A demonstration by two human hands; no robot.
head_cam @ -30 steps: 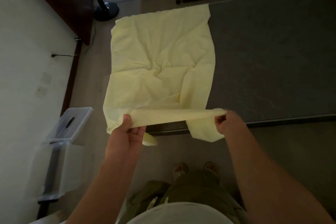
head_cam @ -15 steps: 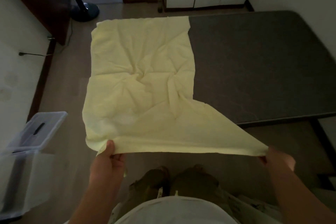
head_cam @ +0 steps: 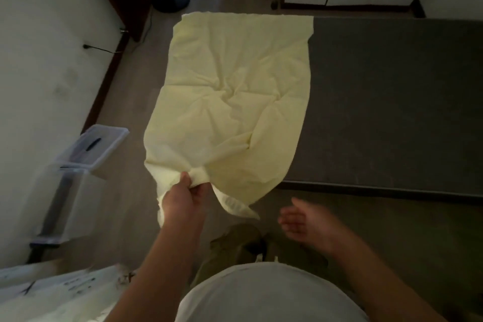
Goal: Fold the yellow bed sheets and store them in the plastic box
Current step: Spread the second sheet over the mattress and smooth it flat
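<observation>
The yellow sheet lies spread along the left part of the dark bed, its near end hanging off the near edge toward the floor. Half a second ago both hands held that near edge stretched wide; now the two corners are gathered together at the left hand. Its fingers and thumb pinch a bunched wad of cloth, with a loose tail drooping to the right of it. The right hand has let go and hangs free below the bed's edge, fingers spread, blurred by motion, touching nothing.

Judgement: the near corners are brought together in a lengthwise fold, and the right hand is freed, likely to reach for another edge. Folding is at an early stage.

The clear plastic box stands on the floor at near left, its lid tipped up, well apart from the sheet.
</observation>
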